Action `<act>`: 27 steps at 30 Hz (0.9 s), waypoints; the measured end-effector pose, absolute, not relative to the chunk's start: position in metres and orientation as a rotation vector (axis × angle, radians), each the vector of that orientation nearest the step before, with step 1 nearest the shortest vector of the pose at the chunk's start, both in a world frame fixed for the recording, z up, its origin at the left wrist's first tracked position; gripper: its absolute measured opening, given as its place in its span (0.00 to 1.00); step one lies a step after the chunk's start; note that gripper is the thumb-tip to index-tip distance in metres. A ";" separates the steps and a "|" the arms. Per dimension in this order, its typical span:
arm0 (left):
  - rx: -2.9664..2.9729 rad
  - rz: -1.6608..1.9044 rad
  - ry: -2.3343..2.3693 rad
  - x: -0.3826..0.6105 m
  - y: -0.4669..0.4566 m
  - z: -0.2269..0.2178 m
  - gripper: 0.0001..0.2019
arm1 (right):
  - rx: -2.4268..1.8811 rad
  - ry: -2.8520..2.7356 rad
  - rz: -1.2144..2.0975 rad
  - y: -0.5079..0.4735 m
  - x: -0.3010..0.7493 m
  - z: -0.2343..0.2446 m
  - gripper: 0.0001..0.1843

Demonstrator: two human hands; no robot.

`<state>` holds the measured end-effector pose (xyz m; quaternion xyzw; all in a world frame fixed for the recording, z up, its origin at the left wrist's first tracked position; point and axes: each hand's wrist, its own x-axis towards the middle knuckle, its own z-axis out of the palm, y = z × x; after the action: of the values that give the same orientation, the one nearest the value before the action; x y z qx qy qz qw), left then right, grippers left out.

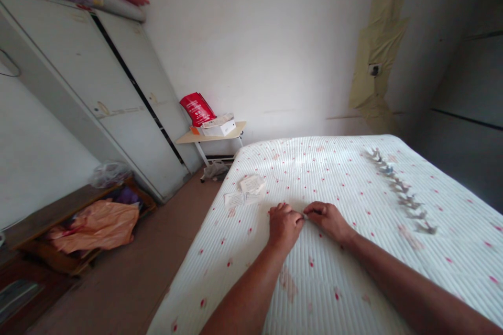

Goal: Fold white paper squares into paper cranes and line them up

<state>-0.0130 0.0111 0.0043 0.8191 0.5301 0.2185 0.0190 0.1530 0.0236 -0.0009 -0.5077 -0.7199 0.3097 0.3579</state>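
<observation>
Both of my hands rest on a white quilted mattress [353,272] dotted with red marks. My left hand [283,225] and my right hand [328,219] are closed, knuckles up, fingertips meeting over something small that I cannot make out. Just beyond my left hand lie several small white paper squares [247,191]. To the right, a row of several small folded paper figures [401,188] runs along the mattress toward the far edge.
A white wardrobe [102,99] with bedding on top stands at the left. A small side table [210,138] holds a red bag and a white box. A low wooden shelf [51,214] with an orange bag sits by the brown floor.
</observation>
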 end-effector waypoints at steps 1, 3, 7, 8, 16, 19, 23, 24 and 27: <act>2.540 0.677 1.646 -0.013 0.011 0.004 0.06 | -1.324 -1.845 0.841 0.026 0.153 0.000 0.13; 2.541 0.680 1.650 -0.013 0.011 0.005 0.06 | -1.332 -1.859 0.903 0.030 0.154 0.004 0.14; 2.544 0.685 1.652 -0.013 0.011 0.004 0.05 | -1.338 -1.904 0.942 0.032 0.154 0.009 0.16; 2.545 0.683 1.651 -0.013 0.011 0.004 0.05 | -1.339 -1.902 0.946 0.032 0.154 0.010 0.16; 2.550 0.697 1.673 -0.012 0.012 0.001 0.05 | -1.330 -1.884 0.988 0.029 0.153 0.010 0.14; 2.550 0.687 1.675 -0.012 0.013 0.001 0.06 | -1.339 -1.897 0.973 0.029 0.153 0.009 0.15; 2.536 0.656 1.669 -0.013 0.013 0.002 0.06 | -1.371 -1.905 0.946 0.030 0.153 0.006 0.14; 2.531 0.656 1.671 -0.013 0.013 0.002 0.06 | -1.371 -1.908 0.937 0.030 0.153 0.005 0.14; 2.517 0.667 1.670 -0.013 0.013 0.001 0.06 | -1.374 -1.926 0.900 0.030 0.153 0.004 0.14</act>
<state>-0.0131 0.0133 0.0013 0.8134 0.5397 0.2156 0.0238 0.1525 0.0304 0.0044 -0.5178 -0.7256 0.3392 0.3005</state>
